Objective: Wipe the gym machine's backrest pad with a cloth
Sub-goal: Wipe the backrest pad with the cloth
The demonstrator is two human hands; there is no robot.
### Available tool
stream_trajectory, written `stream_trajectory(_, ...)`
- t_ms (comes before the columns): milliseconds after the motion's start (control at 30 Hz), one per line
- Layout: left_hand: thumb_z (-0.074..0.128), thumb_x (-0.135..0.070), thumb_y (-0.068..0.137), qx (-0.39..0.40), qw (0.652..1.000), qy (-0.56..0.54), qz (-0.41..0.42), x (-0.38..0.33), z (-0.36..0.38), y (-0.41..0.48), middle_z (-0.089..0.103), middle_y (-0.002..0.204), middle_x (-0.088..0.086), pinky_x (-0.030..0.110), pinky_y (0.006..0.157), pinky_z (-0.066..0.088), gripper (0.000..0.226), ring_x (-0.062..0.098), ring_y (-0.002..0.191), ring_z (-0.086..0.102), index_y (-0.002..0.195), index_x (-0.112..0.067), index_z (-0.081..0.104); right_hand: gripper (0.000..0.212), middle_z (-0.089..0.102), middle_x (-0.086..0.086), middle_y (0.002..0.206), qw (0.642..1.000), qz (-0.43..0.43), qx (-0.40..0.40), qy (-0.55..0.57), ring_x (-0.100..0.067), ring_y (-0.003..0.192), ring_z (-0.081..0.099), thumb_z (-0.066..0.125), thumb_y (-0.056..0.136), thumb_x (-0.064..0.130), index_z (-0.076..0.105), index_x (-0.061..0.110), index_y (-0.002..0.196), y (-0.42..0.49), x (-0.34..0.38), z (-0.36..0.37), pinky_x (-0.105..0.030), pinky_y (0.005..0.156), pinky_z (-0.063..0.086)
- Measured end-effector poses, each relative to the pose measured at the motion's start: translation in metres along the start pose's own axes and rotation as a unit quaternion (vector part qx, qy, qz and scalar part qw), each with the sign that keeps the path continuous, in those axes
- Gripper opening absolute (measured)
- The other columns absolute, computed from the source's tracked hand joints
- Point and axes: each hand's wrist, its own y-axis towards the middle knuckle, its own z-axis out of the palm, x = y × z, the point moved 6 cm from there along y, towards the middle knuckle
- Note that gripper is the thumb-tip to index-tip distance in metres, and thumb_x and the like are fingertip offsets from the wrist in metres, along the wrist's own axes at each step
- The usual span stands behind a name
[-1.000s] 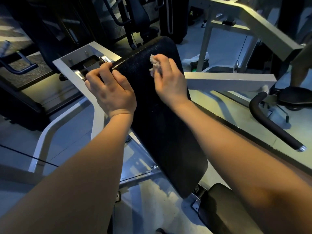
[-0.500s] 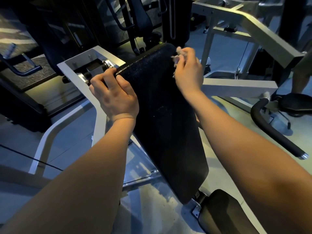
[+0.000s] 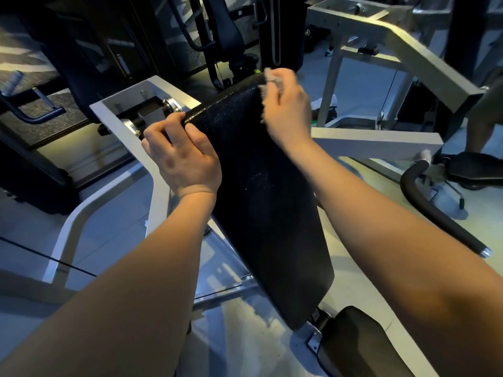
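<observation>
Black pebbled vinyl covers the backrest pad, which leans on its white frame with the seat at its lower end. My left grip is curled over the pad's upper left corner, fingers wrapped on the top edge. It steadies the pad and holds nothing else. My right grip is closed round a small pale cloth, bunched so that only a frayed tuft shows past the fingers. The hand is blurred, so I cannot tell exactly how each finger lies. The cloth sits at the pad's top right corner, on or just at the edge.

Change: one second ago the cloth pressed on the upper face near the middle of the pad. Half a second ago it had slid out toward the right side. Now it has reached the far top corner. My left grip has kept its place throughout.

Reading: the stroke has run across the top band and out to the corner, so I judge that strip is covered. The long lower face toward the seat probably still awaits the cloth. The next move calls for turning the stroke back and drawing the cloth down the face under steady pressure. The wad is small, so it could slip over the edge or leave gaps between passes.
</observation>
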Motion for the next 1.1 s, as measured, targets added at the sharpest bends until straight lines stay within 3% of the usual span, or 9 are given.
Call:
stream_trajectory(100,0.039,-0.026,0.102,0.002,1.0,-0.006,-0.003,0.001,-0.001,0.0,0.051,0.125,0.018,0.009,0.089,0.029,0.036,0.028,0.116,0.049,0.127,-0.012,0.061,0.037,0.067,-0.008,0.121,0.984,-0.162,0.067,-0.026,-0.03,0.1,0.065,0.048,0.099,0.022,0.058,0.018,0.135,-0.017,0.021,0.009,-0.033,0.073,0.049)
stream_trajectory(233,0.039,-0.026,0.102,0.001,1.0,-0.018,-0.003,0.0,0.0,0.001,0.052,0.124,0.018,0.004,0.089,0.024,0.036,0.029,0.116,0.05,0.126,-0.012,0.061,0.03,0.072,-0.001,0.108,0.996,0.082,-0.013,-0.029,-0.027,0.097,0.067,0.039,0.101,0.034,0.061,0.025,0.12,0.022,-0.028,-0.01,-0.036,0.073,0.051)
stream_trajectory(300,0.04,-0.025,0.102,-0.002,1.0,-0.022,0.002,0.001,0.0,0.0,0.053,0.122,0.018,-0.003,0.086,0.02,0.035,0.029,0.114,0.05,0.125,-0.011,0.062,0.027,0.071,-0.002,0.109,0.994,0.108,-0.027,-0.019,-0.027,0.099,0.065,0.041,0.105,0.03,0.06,0.021,0.122,0.017,-0.026,-0.006,-0.033,0.07,0.041)
stream_trajectory(500,0.043,-0.022,0.101,-0.011,1.0,-0.024,0.011,0.0,-0.001,0.001,0.054,0.121,0.019,-0.008,0.09,0.014,0.032,0.031,0.114,0.051,0.123,-0.009,0.063,0.042,0.065,-0.009,0.113,0.981,-0.173,0.075,-0.045,-0.033,0.09,0.064,0.05,0.097,0.021,0.057,0.021,0.139,-0.076,-0.006,0.013,-0.037,0.067,0.052)
stream_trajectory(667,0.043,-0.022,0.101,-0.012,1.0,-0.023,0.011,-0.001,-0.002,0.0,0.054,0.121,0.019,-0.008,0.088,0.015,0.032,0.032,0.112,0.052,0.123,-0.009,0.063,0.028,0.068,-0.008,0.112,0.995,0.09,-0.031,-0.023,-0.032,0.097,0.064,0.045,0.105,0.025,0.057,0.019,0.13,-0.049,-0.055,-0.002,-0.038,0.069,0.049)
stream_trajectory(733,0.043,-0.022,0.102,-0.011,1.0,-0.021,0.013,-0.002,-0.002,0.0,0.054,0.121,0.019,-0.007,0.088,0.016,0.032,0.032,0.112,0.052,0.123,-0.009,0.062,0.029,0.068,-0.01,0.111,0.998,0.061,-0.034,0.009,-0.031,0.095,0.065,0.047,0.104,0.024,0.057,0.016,0.13,-0.058,-0.034,0.008,-0.039,0.071,0.051)
stream_trajectory(867,0.042,-0.023,0.102,-0.011,1.0,-0.017,0.015,0.001,0.0,0.0,0.053,0.122,0.018,-0.005,0.086,0.017,0.032,0.03,0.112,0.051,0.124,-0.01,0.062,0.04,0.063,-0.009,0.111,0.985,-0.151,0.069,-0.042,-0.033,0.089,0.064,0.05,0.097,0.023,0.058,0.019,0.136,-0.087,-0.008,0.015,-0.038,0.065,0.051)
stream_trajectory(1033,0.041,-0.023,0.102,-0.015,1.0,-0.011,0.021,0.0,-0.001,-0.001,0.053,0.121,0.019,-0.006,0.087,0.014,0.032,0.031,0.112,0.052,0.123,-0.008,0.061,0.027,0.067,-0.006,0.112,0.994,0.1,-0.037,-0.019,-0.029,0.096,0.063,0.046,0.105,0.025,0.057,0.021,0.129,-0.059,-0.056,-0.003,-0.042,0.072,0.054)
stream_trajectory(1100,0.041,-0.023,0.102,-0.014,1.0,-0.012,0.024,-0.001,-0.001,-0.001,0.052,0.121,0.019,-0.006,0.088,0.014,0.033,0.031,0.112,0.051,0.123,-0.008,0.061,0.029,0.066,-0.007,0.111,0.998,0.048,-0.029,0.009,-0.027,0.093,0.063,0.049,0.103,0.022,0.058,0.018,0.131,-0.072,-0.034,0.008,-0.04,0.071,0.055)
